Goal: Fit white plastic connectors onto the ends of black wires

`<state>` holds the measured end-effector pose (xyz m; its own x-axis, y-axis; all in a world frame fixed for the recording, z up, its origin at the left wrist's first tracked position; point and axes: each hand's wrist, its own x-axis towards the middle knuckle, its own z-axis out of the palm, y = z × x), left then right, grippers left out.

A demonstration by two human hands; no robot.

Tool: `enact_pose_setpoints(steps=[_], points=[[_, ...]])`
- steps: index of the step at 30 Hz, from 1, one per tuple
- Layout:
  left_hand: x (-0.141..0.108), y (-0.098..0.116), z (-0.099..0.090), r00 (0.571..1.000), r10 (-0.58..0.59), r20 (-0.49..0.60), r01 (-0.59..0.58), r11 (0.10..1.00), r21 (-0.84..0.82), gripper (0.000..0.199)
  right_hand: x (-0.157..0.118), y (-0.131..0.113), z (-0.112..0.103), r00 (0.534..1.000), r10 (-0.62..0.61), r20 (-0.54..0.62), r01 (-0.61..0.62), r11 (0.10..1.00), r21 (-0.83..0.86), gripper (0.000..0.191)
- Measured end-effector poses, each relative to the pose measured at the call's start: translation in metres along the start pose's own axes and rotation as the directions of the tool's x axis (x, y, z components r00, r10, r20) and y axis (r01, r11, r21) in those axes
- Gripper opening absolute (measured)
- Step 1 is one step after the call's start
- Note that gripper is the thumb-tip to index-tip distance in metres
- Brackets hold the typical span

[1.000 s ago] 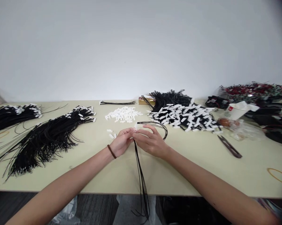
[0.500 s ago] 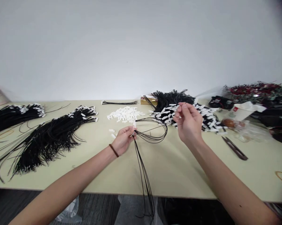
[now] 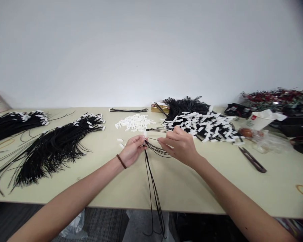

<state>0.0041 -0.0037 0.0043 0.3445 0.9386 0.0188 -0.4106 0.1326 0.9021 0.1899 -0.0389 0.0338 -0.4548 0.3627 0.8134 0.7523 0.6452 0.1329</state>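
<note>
My left hand [image 3: 133,150], a dark band round its wrist, is closed on a white plastic connector [image 3: 145,133] above the table. Several thin black wires [image 3: 155,188] come out of the connector's area. Some loop to the right, and others hang past the table's front edge. My right hand [image 3: 181,146] is just to the right, thumb and fingertips together on a single black wire [image 3: 152,138] that runs toward the connector. The fingers of that hand hide part of the wire loop. Behind my hands lies a pile of loose white connectors [image 3: 133,121].
Bundles of black wires with white ends [image 3: 58,144] lie at the left. White-tipped wires [image 3: 204,126] are heaped at the back right, beside a gold box [image 3: 159,107]. Farther right are thread snips [image 3: 252,159], a paper cup [image 3: 258,120] and a clear plastic bag [image 3: 272,143].
My right hand has come down and left, from raised beside the wire heap to the wires close to my left hand. My left hand keeps its hold on the connector.
</note>
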Motion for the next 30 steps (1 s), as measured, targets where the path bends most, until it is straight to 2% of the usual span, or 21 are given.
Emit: enact_pose_setpoints(steps=[7,14,19,24,30], points=[[-0.001,0.001,0.0,1.0,0.006,0.02,-0.006,1.0,0.011,0.022,0.002,0.0,-0.001,0.998,-0.062,-0.017,0.06,0.994,-0.094,0.021],[-0.002,0.002,0.001,1.0,0.013,0.018,-0.014,0.999,0.038,0.026,0.002,0.0,-0.001,0.998,-0.057,-0.006,0.056,0.993,-0.104,0.022],[-0.003,0.004,0.002,0.999,0.034,0.021,-0.036,0.995,0.088,0.029,0.002,0.0,-0.002,0.998,-0.05,-0.025,0.049,0.998,-0.05,0.016],[-0.004,0.003,0.003,0.998,0.048,0.037,-0.052,0.993,0.106,0.029,0.002,-0.004,-0.002,0.998,0.067,0.015,-0.068,0.992,0.11,0.015],[-0.004,0.002,0.003,0.997,0.063,0.048,-0.068,0.992,0.108,0.029,0.002,-0.011,0.002,0.974,0.216,0.063,-0.225,0.928,0.297,0.019]])
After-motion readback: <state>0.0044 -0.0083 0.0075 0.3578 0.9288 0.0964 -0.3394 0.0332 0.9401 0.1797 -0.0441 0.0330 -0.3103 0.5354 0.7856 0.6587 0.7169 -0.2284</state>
